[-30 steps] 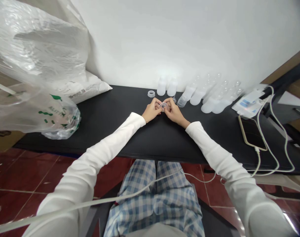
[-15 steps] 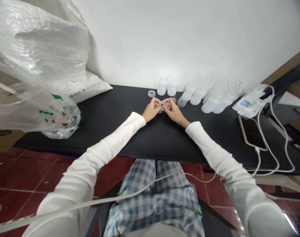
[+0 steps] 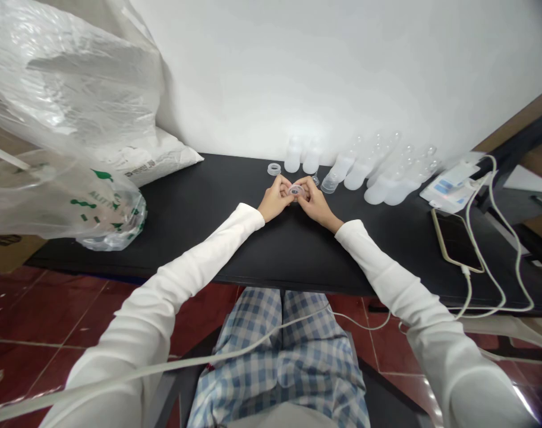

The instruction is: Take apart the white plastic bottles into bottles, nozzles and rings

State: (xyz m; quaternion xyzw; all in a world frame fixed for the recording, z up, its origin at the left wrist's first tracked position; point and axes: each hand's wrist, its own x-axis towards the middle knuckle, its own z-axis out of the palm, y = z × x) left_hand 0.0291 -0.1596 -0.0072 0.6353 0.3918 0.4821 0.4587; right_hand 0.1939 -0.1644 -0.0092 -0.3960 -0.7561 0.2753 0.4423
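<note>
Fingertips of my left hand (image 3: pixel 274 200) and my right hand (image 3: pixel 314 202) pinch a small clear plastic bottle ring (image 3: pixel 296 190) from both sides, above the black table. It seems to have a clear teat in it, though the fingers cover part of it. A second clear ring (image 3: pixel 274 169) lies behind my left hand. Just beyond my right hand are a small clear teat (image 3: pixel 315 179) and a clear cap (image 3: pixel 328 183). Two frosted baby bottles without tops (image 3: pixel 293 156) stand against the wall. To their right, several bottles with teats (image 3: pixel 355 174) stand grouped.
Plastic bags (image 3: pixel 106 208) and a white sack (image 3: pixel 164 156) take up the left of the black table (image 3: pixel 271 255). On the right lie a phone (image 3: pixel 456 241) on a charging cable, a white-and-blue packet (image 3: pixel 451 185) and looped white cables (image 3: pixel 498 285). Another cable (image 3: pixel 199 361) crosses my lap.
Between my fingers the ring has tilted slightly, and its middle looks more filled. Both hands have barely shifted; the things on the table are where they were.
</note>
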